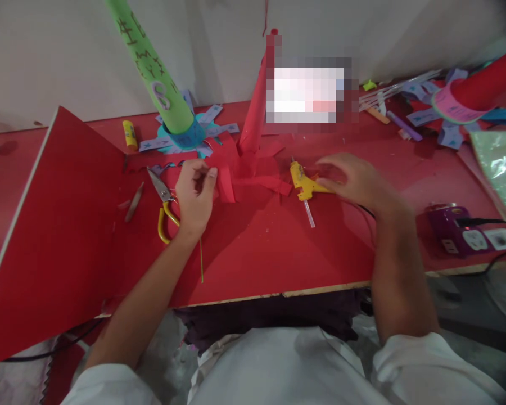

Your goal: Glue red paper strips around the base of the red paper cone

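My left hand (195, 197) is closed, thumb against fingers, at the left edge of a red paper strip (225, 179). This strip belongs to the fringed base around a tall red paper cone (253, 121), which stands upright with a slight tilt. My right hand (354, 179) is curved with its fingers apart, beside the handle of a yellow glue gun (303, 183). A clear glue stick (309, 214) pokes out of the gun. Scissors (163, 205) with yellow handles lie just left of my left hand, partly hidden by it. A thin yellow-green strip (202, 261) lies below that hand.
A green paper cone (156, 73) with writing stands behind on the left, near a yellow glue tube (130, 135). A red upright board (54, 225) borders the left. At right are a purple power socket (459, 230), a purple pen (405, 126) and another red cone (491, 79).
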{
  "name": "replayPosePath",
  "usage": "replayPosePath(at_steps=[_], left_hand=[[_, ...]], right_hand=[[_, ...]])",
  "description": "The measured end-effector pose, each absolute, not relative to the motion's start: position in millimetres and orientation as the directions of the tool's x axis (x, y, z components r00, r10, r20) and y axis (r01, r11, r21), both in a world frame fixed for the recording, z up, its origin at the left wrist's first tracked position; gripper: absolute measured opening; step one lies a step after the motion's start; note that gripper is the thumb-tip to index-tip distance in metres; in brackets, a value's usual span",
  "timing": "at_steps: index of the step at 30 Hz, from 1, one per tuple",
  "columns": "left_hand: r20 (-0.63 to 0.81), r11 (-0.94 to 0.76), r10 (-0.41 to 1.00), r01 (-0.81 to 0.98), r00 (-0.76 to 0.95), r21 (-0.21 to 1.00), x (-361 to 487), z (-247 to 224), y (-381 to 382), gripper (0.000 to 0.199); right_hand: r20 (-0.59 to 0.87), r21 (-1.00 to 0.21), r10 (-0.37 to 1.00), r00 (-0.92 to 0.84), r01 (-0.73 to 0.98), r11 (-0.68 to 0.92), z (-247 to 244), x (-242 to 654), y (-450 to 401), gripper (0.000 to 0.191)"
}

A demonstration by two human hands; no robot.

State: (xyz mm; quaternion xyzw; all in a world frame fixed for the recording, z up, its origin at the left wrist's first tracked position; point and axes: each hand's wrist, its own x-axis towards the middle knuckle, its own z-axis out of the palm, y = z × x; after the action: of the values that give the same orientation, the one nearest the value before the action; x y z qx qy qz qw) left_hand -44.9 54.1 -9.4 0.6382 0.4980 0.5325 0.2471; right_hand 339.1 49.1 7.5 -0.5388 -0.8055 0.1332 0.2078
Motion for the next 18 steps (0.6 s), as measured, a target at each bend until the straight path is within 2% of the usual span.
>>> replayPosePath(at_steps=[3, 7, 11, 18], left_hand=[[0.377, -0.352, 0.926, 0.354, -0.001, 0.866, -45, -13, 58, 0.034], [0.287, -0.319, 0.947, 0.472, 0.142, 0.822, -43, -15, 57, 0.021], [0.226, -0.304, 0.953, 0.622, 0.204, 0.722, -43, -14, 54, 0.014], [0.189, -0.376, 0.925, 0.734, 0.329, 0.565, -46, -14, 55, 0.015]], right_hand=[[0.303, -0.317, 0.93, -0.206, 0.899, 0.302, 10, 332, 49, 0.034], [0.366, -0.295, 0.906, -0.215, 0.896, 0.332, 12, 320, 46, 0.036], [0.366, -0.276, 0.895, -0.255, 0.889, 0.366, 15, 304, 39, 0.039], [0.287, -0.269, 0.91, -0.3, 0.886, 0.377, 21, 279, 30, 0.043]])
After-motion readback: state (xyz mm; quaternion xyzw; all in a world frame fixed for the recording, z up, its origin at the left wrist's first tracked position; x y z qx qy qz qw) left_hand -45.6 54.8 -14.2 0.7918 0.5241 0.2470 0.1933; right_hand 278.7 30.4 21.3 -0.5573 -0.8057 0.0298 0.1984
